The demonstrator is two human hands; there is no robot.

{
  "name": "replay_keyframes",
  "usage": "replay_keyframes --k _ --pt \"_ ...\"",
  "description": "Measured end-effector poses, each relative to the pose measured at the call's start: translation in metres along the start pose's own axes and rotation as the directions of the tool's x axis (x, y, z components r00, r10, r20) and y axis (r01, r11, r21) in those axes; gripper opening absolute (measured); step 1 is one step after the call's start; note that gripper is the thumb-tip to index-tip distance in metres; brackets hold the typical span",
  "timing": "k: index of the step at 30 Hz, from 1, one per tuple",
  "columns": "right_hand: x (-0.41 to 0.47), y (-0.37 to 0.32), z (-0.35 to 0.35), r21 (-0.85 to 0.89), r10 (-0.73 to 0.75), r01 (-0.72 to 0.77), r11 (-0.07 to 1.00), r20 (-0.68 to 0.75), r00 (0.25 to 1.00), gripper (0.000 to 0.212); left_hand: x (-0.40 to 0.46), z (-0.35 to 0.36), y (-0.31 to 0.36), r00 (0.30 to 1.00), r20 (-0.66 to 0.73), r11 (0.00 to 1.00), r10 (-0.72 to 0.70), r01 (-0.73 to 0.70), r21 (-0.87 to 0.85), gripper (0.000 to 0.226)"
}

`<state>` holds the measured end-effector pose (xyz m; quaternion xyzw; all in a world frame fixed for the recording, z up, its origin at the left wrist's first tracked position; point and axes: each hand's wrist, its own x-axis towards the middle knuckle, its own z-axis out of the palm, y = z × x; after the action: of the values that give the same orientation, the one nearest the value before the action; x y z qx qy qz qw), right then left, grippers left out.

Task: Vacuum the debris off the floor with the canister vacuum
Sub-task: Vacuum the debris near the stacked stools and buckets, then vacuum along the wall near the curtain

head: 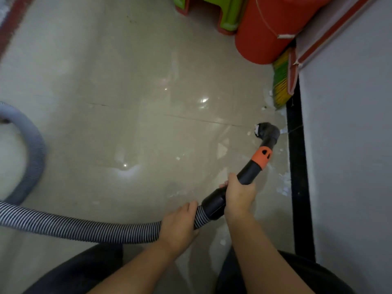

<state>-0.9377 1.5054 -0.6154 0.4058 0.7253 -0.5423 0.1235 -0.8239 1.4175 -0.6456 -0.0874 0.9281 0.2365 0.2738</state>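
The floor (131, 85) is glossy beige tile with thin grout lines, wide and bare across the left and middle. Along the right runs a pale wall (350, 145) with a black skirting strip (297, 166) at its foot. At the far right stand a smooth red cylinder (273, 28), a green plastic stool (214, 11) and a yellow-green bristle broom (281, 81). A ribbed grey hose (74, 229) comes in from the left, looping near the left edge. It joins a rigid black wand (248, 172) with an orange collar (263, 157), ending in a bent dark nozzle (268, 132) close to the skirting. Both hands are closed in a grip: the left hand (179, 224) wraps the ribbed hose, the right hand (239, 195) clasps the wand just ahead. Small white debris scraps (283, 187) lie scattered by the skirting, near and around the nozzle.
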Motion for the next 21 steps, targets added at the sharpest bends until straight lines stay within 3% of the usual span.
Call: replay_keyframes --k 11,14,21 --pt "-0.168 -0.221 -0.090 0.163 0.366 -0.341 0.926 -0.164 0.916 0.033 -0.110 -0.270 0.076 0.971 0.117 0.950 0.207 -0.228 0.213 0.040" --pt "-0.221 -0.268 -0.099 0.266 0.427 -0.379 0.886 -0.156 0.890 0.020 -0.130 -0.344 0.081 0.951 0.131 0.903 0.279 -0.306 0.301 0.039" --pt "-0.258 -0.326 -0.098 0.535 0.576 -0.438 0.722 -0.114 0.810 0.035 -0.107 -0.453 0.096 0.871 0.294 0.750 0.394 -0.490 0.444 0.038"
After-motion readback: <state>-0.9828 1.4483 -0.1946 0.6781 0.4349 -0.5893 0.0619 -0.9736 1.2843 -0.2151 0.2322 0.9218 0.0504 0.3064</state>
